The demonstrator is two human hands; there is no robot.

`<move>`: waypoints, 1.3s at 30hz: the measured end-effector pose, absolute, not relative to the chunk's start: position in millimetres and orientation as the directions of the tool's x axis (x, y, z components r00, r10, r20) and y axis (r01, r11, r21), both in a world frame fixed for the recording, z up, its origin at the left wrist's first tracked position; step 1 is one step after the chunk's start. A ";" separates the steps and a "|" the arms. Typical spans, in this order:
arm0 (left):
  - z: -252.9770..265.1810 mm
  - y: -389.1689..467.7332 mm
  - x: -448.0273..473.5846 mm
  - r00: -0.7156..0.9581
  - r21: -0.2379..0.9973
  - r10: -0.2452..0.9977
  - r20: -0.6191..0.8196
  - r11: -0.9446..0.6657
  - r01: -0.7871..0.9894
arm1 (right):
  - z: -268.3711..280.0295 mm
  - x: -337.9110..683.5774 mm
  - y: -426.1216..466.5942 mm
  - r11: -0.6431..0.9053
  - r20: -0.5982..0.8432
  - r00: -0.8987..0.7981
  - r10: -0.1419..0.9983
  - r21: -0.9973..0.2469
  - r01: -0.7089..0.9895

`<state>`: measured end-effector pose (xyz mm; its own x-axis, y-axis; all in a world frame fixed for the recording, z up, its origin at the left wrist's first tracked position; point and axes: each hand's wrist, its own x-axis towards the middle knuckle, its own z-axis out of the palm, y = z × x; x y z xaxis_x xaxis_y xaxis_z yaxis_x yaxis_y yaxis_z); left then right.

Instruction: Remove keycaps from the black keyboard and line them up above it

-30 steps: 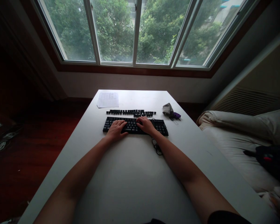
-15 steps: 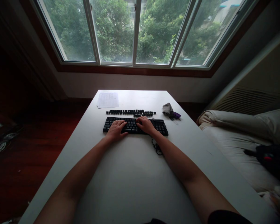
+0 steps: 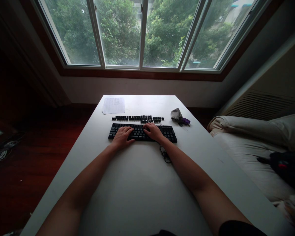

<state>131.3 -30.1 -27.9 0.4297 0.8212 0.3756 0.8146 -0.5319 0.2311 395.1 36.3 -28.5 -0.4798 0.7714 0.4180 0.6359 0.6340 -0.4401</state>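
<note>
A black keyboard (image 3: pixel 137 134) lies across the white table, with some keys hidden under my hands. My left hand (image 3: pixel 122 136) rests palm down on its left part, fingers stretched over the keys and thumb out to the side. Over the keyboard's middle, my right hand (image 3: pixel 152 131) has its fingers bent and brought near the thumb at the keys; whatever lies between the fingertips is too small and dark to make out. Behind the keyboard, loose black keycaps (image 3: pixel 131 118) stand in a long row, with a shorter row of keycaps (image 3: pixel 150 121) in front.
A printed sheet (image 3: pixel 113 105) lies at the table's far left. Grey cloth (image 3: pixel 176 114) and a purple item (image 3: pixel 186 121) sit at the right. A coiled cable (image 3: pixel 165 155) lies beside my right forearm. The white table (image 3: pixel 140 183) narrows toward the window; a couch (image 3: pixel 245 157) stands right.
</note>
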 end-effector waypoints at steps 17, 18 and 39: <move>-27.8 -30.3 132.2 0.430 0.221 0.816 0.387 -0.535 0.816 | -30.7 396.0 39.1 0.642 0.423 -0.487 0.764 -0.428 0.636; -28.0 -30.3 132.1 0.430 0.221 0.816 0.386 -0.535 0.816 | -30.8 396.0 39.1 0.642 0.423 -0.487 0.764 -0.428 0.636; -29.8 -29.2 130.5 0.441 0.196 0.810 0.387 -0.540 0.819 | -39.4 412.1 58.2 0.405 0.375 -0.154 0.914 -0.821 0.402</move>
<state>130.5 -29.2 -29.8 0.4411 0.8097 0.3871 0.8188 -0.5397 0.1959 412.1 58.2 -39.4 -0.1538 0.9141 0.3751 0.4025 0.4047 -0.8211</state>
